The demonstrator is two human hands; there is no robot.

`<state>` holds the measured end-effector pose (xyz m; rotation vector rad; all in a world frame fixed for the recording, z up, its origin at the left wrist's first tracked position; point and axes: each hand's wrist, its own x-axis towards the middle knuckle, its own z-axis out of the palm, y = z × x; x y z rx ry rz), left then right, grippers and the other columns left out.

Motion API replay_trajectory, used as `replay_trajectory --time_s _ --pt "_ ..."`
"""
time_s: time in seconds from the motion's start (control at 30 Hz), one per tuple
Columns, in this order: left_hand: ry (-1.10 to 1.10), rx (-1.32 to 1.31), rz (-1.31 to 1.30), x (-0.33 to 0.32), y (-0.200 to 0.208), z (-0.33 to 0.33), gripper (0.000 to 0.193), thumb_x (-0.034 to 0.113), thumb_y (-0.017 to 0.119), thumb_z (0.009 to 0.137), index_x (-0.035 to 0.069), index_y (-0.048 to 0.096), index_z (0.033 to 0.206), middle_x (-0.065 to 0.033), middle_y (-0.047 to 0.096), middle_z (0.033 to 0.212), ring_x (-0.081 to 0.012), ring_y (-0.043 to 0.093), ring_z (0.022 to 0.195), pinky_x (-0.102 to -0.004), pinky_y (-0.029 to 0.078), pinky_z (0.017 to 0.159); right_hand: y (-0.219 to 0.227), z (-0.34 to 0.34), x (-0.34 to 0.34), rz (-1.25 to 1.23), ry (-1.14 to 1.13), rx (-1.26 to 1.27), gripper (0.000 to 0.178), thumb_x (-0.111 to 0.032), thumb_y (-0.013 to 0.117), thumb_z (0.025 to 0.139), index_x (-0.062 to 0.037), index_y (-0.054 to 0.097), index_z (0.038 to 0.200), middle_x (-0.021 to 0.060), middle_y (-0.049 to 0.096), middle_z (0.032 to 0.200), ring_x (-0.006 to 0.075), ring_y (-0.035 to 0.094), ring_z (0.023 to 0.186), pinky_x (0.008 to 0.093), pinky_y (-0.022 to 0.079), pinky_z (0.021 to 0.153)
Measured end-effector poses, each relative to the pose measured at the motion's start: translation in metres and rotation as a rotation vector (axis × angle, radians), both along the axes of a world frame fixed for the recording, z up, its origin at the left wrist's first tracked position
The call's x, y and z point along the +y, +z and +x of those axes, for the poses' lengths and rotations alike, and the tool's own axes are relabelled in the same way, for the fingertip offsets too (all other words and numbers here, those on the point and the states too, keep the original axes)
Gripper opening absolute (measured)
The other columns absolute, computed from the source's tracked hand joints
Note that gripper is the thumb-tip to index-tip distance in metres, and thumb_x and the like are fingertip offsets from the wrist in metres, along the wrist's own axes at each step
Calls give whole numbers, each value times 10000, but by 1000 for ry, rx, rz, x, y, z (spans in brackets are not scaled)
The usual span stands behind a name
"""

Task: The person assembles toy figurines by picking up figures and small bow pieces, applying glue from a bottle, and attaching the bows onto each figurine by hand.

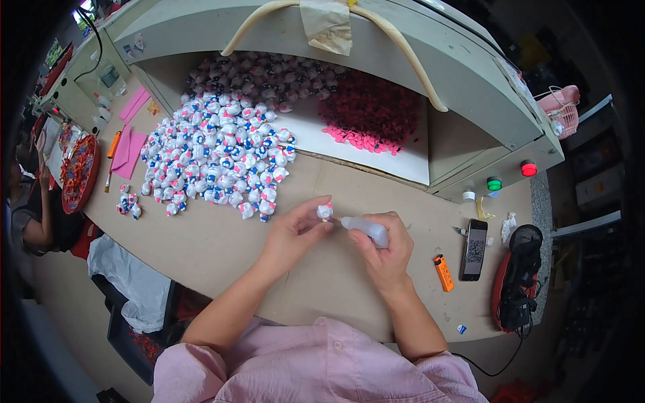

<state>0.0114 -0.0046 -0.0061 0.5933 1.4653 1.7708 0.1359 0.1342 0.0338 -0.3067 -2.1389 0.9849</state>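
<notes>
Left hand (292,230) pinching small white figurine (325,212) between thumb and fingertips, above the table (322,269). Right hand (392,252) wrapped round squeeze bottle (373,232), nozzle toward figurine's lower right; contact unclear. Figurine pile (215,158) beyond, leftward.

Bright surface (433,225) around the left hand (292,232)
Beyond it, shadow dims the cabinet (474,117); outer edges bend into black.
</notes>
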Motion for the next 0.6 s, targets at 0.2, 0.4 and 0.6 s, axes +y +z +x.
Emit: replay_trajectory --time_s 0.2,0.4,0.6 --pt "-13 -50 19 0 1 -2 439 9 618 917 37 486 1335 -99 683 1085 -120 639 968 -254 511 859 1 2 0 -66 15 25 344 -153 849 723 -53 617 956 83 635 826 213 610 704 308 478 607" --pt "-35 -100 28 0 2 -3 391 -4 581 934 33 462 1305 -112 677 1103 -142 645 982 -269 519 872 1 2 1 -25 -10 20 348 -157 851 722 -52 616 956 86 631 824 218 610 703 311 481 611" --pt "-40 -94 28 -1 2 -2 381 -5 580 936 34 471 1299 -118 677 1103 -138 644 975 -271 522 868 1 2 -1 -25 -1 2 347 -160 852 720 -52 617 951 92 628 827 224 610 705 316 481 611"
